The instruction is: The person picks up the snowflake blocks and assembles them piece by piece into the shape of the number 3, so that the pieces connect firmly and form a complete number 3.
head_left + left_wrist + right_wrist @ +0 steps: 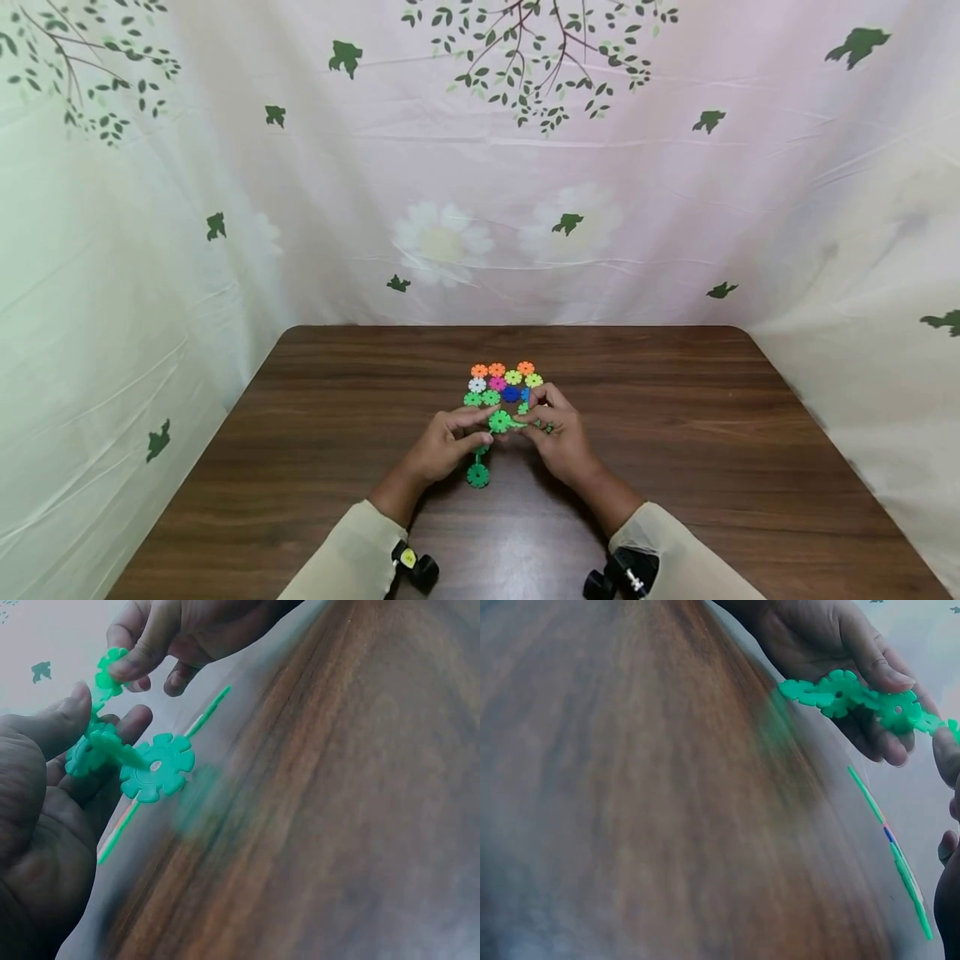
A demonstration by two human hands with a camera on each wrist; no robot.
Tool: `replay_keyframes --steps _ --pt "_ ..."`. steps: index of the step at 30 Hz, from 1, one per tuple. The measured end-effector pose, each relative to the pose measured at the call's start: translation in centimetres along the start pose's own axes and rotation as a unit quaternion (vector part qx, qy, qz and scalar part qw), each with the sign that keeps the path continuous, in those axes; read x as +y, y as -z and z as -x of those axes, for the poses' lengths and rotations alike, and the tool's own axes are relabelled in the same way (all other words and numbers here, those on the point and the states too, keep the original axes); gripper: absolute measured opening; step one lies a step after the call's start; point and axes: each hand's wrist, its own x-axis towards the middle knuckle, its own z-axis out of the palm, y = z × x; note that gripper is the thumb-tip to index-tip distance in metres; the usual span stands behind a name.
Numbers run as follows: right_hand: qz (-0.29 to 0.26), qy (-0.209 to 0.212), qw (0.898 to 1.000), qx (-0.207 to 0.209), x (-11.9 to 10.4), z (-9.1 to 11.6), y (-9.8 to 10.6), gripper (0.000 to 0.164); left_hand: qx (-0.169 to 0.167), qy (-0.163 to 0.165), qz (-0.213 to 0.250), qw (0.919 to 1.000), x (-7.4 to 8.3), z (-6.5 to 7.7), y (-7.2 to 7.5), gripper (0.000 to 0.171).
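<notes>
My left hand grips a short chain of interlocked green flower-shaped discs between thumb and fingers. One end of the chain, a green disc, sticks out below that hand toward me. At the chain's other end, my right hand pinches a green disc between thumb and fingertip. Just behind the hands, a flat patch of linked discs lies on the table, with orange, white, pink, yellow, blue and green pieces. My right fingers hide part of it.
A dark brown wood table spreads around the hands. Its far edge meets a pale cloth backdrop printed with leaves and flowers. Black wrist cameras are strapped over the left sleeve and the right sleeve.
</notes>
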Motion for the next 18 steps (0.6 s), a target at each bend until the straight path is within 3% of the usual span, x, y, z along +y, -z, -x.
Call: replay_keyframes --steps 6,10,18 --pt "0.014 0.027 1.000 0.000 0.30 -0.20 0.01 0.023 0.003 -0.002 -0.023 0.9997 0.12 -0.14 -0.15 0.046" --pt "0.039 0.033 0.999 -0.005 0.40 -0.08 -0.10 0.025 0.013 0.024 -0.010 0.9996 0.06 0.18 -0.21 0.043" --pt "0.136 -0.039 0.990 -0.009 0.46 0.20 -0.33 0.032 0.067 0.101 0.038 0.9919 0.36 0.26 -0.08 0.038"
